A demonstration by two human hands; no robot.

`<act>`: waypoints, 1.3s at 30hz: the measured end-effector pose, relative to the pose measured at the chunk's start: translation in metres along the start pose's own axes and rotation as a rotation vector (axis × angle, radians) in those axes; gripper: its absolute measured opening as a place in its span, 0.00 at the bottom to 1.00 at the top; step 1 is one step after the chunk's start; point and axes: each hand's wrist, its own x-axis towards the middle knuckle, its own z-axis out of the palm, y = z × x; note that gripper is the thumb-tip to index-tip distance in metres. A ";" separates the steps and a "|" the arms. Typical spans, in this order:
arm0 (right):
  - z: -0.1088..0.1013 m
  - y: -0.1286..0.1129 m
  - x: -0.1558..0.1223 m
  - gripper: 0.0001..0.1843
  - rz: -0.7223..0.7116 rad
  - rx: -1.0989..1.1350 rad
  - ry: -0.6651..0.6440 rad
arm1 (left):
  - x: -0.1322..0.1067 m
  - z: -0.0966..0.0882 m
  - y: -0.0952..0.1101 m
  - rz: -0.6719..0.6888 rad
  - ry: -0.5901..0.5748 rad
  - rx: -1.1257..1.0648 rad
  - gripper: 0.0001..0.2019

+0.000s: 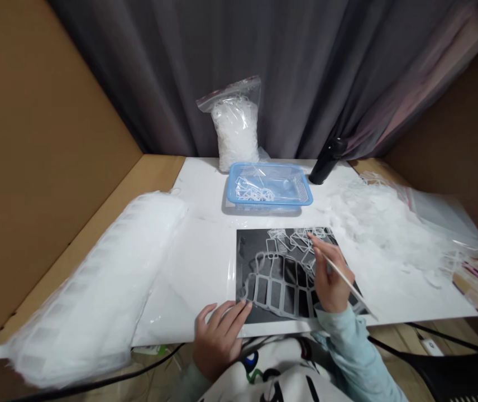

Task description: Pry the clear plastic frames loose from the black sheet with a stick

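My left hand (222, 335) rests with its fingers stretched out, the fingertips at the left end of a translucent strip of joined rectangular frames (281, 301). That strip lies on a dark sheet (245, 240) on the white tabletop. In my right hand (331, 279) is a thin white stick (354, 291), gripped like a pen, its rear end slanting down to the right. My right fingertips are close to a pile of loose white rectangular frames (278, 241) along the sheet's far edge. Exactly what the stick's tip touches is too small to tell.
Behind the sheet stands a blue basket (233, 196) with white pieces in it. A filled zip bag (238, 131) and a black bottle (326, 162) are further back. A long wrapped bundle (100, 285) lies left; a heap of white pieces (383, 223) spreads right.
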 end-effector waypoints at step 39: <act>-0.002 -0.002 -0.051 0.13 -0.294 0.125 -0.834 | 0.006 0.018 0.016 0.087 0.077 0.083 0.21</act>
